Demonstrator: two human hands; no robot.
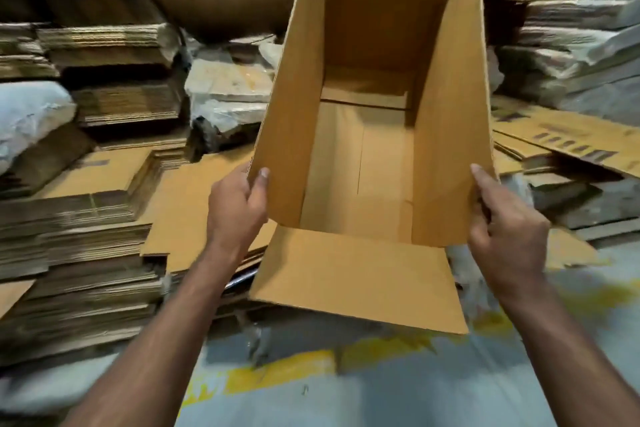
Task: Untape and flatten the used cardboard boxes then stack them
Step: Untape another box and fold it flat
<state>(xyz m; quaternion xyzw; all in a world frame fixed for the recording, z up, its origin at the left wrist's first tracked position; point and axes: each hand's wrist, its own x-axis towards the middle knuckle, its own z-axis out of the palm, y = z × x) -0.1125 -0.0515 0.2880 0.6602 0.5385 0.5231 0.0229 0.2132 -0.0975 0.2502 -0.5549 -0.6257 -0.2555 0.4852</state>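
Box open and held up, its far end not yet undone, so I'm between untaping and flattening.

From the head camera I have the cardboard box [374,107] in the air over the floor [381,388], its open mouth toward me. My left hand [237,208] has its grip closed on the left side flap and my right hand [502,218] grips the right side flap, thumbs inside. The bottom flap [356,281] hangs loose. The far end looks closed, though I cannot see tape. I judge I must open that end next, then press the walls flat and lay the box on the flattened stack [79,239] at my left.
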